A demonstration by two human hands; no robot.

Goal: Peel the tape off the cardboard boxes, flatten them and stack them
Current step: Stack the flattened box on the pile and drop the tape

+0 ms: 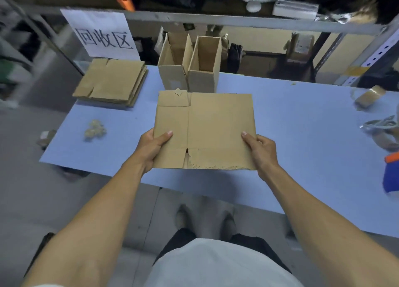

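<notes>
A flattened brown cardboard box (207, 126) is held level above the middle of the blue table (302, 139). My left hand (152, 148) grips its near left edge, thumb on top. My right hand (262, 150) grips the near right edge the same way. Its near flap edge is torn and rough. Behind it two open, upright cardboard boxes (190, 70) stand side by side at the table's far edge. A stack of flattened boxes (111, 81) lies at the far left corner.
Crumpled balls of peeled tape (95, 131) lie on the left of the table, more tape scraps (375, 122) at the right edge. A blue and orange object (391, 172) sits far right. A metal shelf rail (237, 21) with a paper sign (101, 34) runs behind.
</notes>
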